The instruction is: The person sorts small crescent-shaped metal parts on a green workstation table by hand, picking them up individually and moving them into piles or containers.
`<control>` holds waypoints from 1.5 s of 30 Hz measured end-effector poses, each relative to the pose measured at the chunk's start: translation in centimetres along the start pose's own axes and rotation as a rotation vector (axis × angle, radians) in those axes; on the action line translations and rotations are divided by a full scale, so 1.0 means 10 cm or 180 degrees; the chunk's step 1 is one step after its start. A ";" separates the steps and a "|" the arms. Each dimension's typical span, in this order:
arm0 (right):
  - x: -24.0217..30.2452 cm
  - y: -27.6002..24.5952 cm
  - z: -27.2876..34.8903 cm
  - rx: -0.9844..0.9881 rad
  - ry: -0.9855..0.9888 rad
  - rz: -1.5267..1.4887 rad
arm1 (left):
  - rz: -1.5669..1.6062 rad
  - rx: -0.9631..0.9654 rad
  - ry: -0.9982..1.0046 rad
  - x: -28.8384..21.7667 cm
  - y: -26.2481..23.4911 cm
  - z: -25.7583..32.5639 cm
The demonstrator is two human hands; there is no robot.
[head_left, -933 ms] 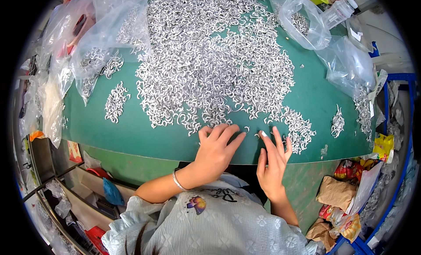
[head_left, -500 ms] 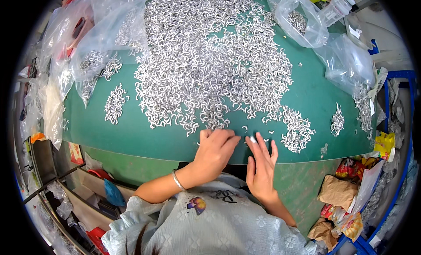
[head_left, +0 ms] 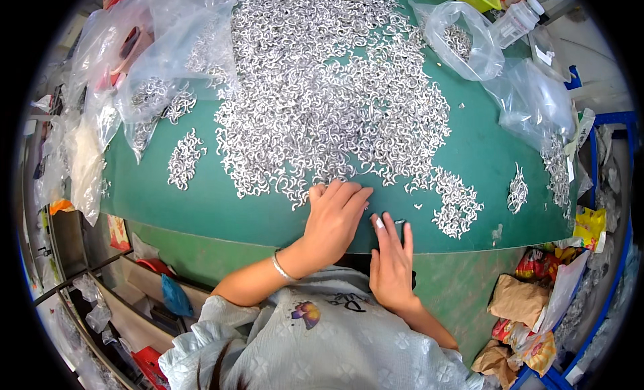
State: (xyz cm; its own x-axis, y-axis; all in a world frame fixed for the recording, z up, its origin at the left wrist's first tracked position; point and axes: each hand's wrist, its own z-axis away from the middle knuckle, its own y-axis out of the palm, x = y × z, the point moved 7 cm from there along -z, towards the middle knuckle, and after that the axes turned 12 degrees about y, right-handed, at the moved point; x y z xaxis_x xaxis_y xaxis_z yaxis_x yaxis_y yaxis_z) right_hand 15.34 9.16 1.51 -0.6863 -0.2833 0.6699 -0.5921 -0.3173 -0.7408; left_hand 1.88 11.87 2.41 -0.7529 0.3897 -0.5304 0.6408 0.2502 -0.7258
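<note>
Green table (head_left: 221, 209) bears one big hook heap (head_left: 322, 101), two flat open hands: left (head_left: 333, 219), right (head_left: 391, 266).

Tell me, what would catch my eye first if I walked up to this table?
A huge heap of small silvery metal hooks spreads across the middle of the green table. At its near edge, the left hand lies flat on the hooks while the right hand rests at the table's rim. Clear plastic bags crowd the far left corner.

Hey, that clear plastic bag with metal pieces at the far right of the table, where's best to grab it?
Grip the clear plastic bag by its loose upper film, coming from above; the metal pieces sag inside, leaving slack plastic around them to pinch.
</note>
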 end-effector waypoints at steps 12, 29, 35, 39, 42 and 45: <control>-0.23 -0.32 -0.14 -0.0677 0.0072 0.0329 | 0.0246 0.0505 0.0444 -0.30 0.15 0.39; -0.28 -0.35 -0.09 -0.0735 0.0232 0.0555 | 0.0098 0.0027 -0.0058 -0.13 -0.14 0.47; -0.34 -0.32 -0.01 -0.0570 0.0194 0.0551 | 0.0098 0.0251 -0.0047 -0.15 -0.03 0.44; -0.39 -0.42 -0.05 -0.0866 0.0242 0.0583 | 0.0240 0.0297 0.0091 -0.20 0.00 0.33; -0.36 -0.44 -0.25 -0.1004 0.0247 0.0538 | -0.0046 0.0592 0.0329 -0.33 0.19 -0.06; -0.34 -0.45 -0.43 -0.0993 0.0410 0.0558 | -0.0359 0.0805 0.0188 -0.31 0.34 -0.20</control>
State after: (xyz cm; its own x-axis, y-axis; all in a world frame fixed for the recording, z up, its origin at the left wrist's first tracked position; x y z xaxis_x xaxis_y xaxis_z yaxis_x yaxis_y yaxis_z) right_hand 18.46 15.46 2.33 -0.8243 -0.1863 0.5347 -0.5476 0.0222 -0.8364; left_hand 6.67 13.27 2.41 -0.8024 0.4248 -0.4191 0.4902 0.0687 -0.8689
